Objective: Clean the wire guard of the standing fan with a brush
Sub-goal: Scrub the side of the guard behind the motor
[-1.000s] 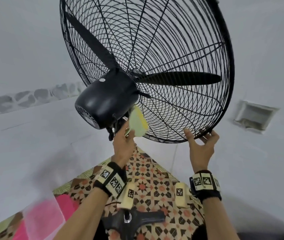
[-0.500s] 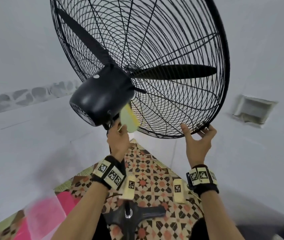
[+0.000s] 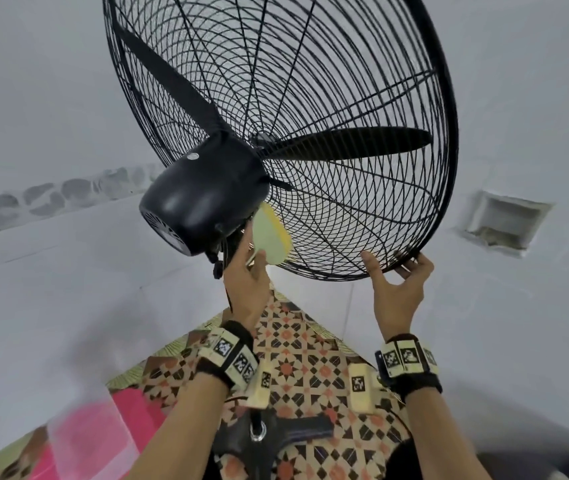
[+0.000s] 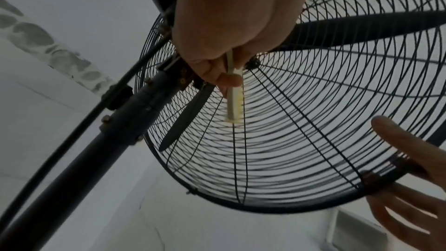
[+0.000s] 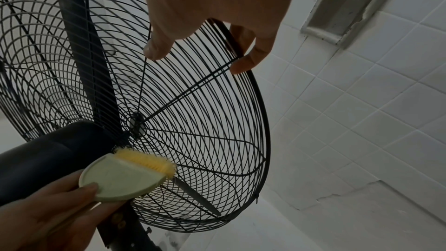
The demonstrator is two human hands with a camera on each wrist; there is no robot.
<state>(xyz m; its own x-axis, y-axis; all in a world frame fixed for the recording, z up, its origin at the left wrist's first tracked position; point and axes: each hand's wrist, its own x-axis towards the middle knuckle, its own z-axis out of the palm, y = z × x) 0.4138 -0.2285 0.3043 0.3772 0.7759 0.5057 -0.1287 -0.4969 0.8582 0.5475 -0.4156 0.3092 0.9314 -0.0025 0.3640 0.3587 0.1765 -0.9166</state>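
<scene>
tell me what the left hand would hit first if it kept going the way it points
Probably the wire guard: the left hand points up at it, and its brush is already at the wires beside the motor housing.

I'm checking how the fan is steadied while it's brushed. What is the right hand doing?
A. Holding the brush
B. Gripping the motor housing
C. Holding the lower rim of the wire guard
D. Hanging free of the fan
C: the right hand curls its fingers round the lower rim of the wire guard, while the left hand holds the brush.

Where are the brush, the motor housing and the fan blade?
brush [image 5: 120,178], right wrist view, on its pale green back.
motor housing [image 3: 203,199], head view, on its rounded black shell.
fan blade [image 3: 352,142], head view, mid-blade.
</scene>
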